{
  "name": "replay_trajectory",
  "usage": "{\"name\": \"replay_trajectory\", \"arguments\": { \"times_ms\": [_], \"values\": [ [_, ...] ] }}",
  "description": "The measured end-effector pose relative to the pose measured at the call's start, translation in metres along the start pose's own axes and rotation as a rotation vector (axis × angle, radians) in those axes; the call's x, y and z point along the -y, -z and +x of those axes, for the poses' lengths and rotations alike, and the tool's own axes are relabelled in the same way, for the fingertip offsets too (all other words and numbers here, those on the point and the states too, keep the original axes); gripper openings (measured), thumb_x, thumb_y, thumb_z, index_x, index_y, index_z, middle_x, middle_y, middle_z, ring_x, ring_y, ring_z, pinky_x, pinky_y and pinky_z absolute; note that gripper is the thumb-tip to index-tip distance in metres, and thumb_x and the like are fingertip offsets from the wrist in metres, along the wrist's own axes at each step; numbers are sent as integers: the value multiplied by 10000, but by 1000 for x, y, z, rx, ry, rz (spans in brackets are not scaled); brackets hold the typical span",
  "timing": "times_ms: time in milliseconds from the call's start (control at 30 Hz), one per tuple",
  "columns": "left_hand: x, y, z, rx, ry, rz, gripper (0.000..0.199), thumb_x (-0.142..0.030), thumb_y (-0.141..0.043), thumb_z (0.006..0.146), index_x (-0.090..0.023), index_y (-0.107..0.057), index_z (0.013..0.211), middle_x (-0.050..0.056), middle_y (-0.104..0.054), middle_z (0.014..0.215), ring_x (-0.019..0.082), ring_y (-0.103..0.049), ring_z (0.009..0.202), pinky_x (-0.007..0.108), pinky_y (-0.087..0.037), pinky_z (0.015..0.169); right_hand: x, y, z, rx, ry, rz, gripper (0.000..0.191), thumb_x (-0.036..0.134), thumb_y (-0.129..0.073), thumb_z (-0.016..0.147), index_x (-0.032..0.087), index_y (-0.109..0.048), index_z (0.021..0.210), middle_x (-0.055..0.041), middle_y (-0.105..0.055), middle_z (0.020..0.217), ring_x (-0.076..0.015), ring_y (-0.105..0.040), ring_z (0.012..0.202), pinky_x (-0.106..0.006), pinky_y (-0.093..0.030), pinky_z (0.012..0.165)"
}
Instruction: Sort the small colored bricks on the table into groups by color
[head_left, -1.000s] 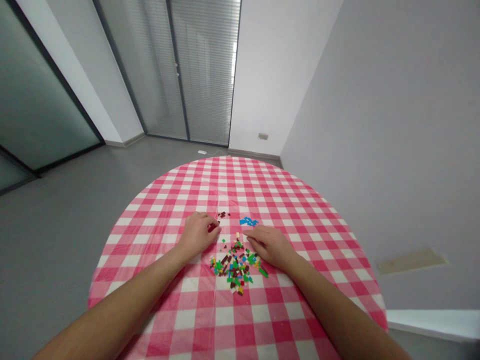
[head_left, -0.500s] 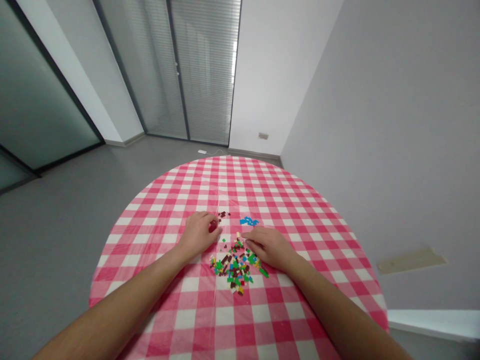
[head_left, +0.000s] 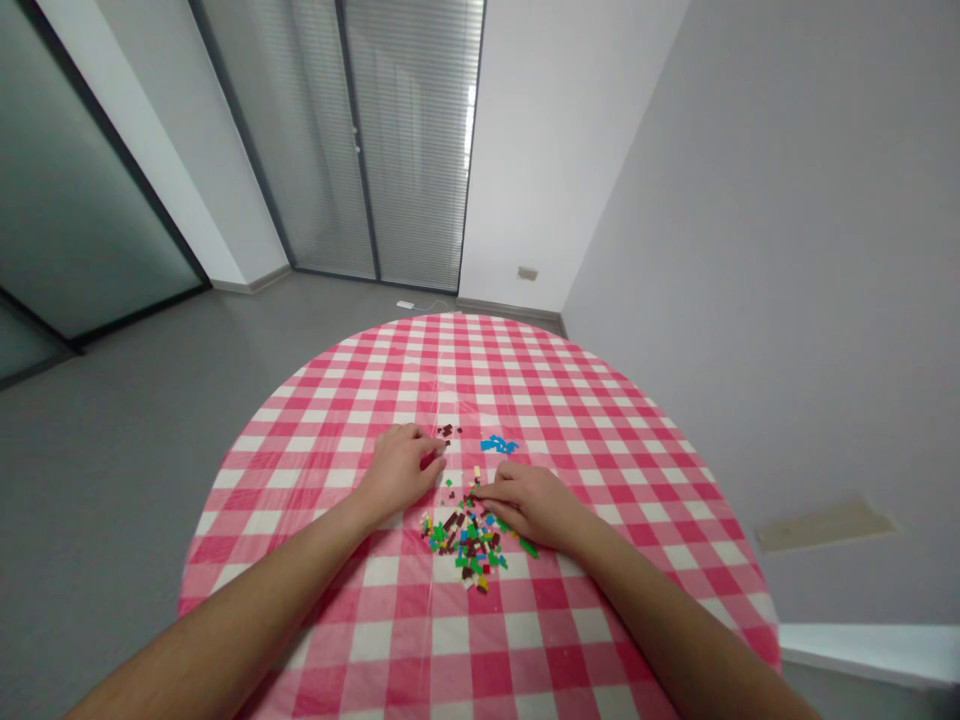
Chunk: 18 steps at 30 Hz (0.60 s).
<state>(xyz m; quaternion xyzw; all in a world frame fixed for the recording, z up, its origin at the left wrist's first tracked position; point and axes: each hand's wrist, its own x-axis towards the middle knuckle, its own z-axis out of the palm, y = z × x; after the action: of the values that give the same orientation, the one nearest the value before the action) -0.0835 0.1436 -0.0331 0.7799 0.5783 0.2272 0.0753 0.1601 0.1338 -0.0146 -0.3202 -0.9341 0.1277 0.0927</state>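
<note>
One mixed pile of small coloured pieces (head_left: 471, 548) lies on the checked table (head_left: 525, 640); it marks the clock's centre, 12 being away from the wearer. One cluster of brown pieces (head_left: 448, 430): 12 o'clock. One cluster of blue pieces (head_left: 496, 441): 1 o'clock. Left hand (head_left: 401, 468): 11 o'clock, near the brown pieces, thumb and forefinger parted. Right hand (head_left: 541, 505): 2 o'clock, forefinger extended at the pile's far edge; whether it pinches anything, cannot tell.
</note>
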Motion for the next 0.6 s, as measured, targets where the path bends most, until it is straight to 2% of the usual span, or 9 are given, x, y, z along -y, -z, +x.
{"name": "replay_trajectory", "arguments": {
  "times_ms": [200, 433, 600],
  "values": [
    [-2, 1, 0, 22, -7, 32, 222, -352, -595, 850, -286, -742, 1002, 60, -617, 869, 240, -553, 867, 366, -376, 764, 1, 4, 3, -3, -27, 102, 199, 300, -574, 915, 225, -738, 999, -47, -663, 839, -150, -588, 760, -238, -394, 639],
    [-1, 1, -1, 19, -6, 15, 229, -344, -580, 855, -290, -739, 1010, 57, -615, 876, 237, -549, 873, 372, -377, 768, 0, 2, 7, -59, -188, 235, 116, 260, -707, 796, 226, -761, 892, -22, -705, 802, -150, -607, 741, -231, -423, 660],
    [0, -1, -2, -18, -9, -17, 221, -332, -583, 847, -273, -744, 986, 61, -634, 891, 243, -559, 888, 393, -393, 802, 2, 0, 8, -97, -156, 228, 100, 197, -664, 804, 218, -760, 821, -18, -705, 757, -148, -610, 716, -233, -427, 644]
  ]
}}
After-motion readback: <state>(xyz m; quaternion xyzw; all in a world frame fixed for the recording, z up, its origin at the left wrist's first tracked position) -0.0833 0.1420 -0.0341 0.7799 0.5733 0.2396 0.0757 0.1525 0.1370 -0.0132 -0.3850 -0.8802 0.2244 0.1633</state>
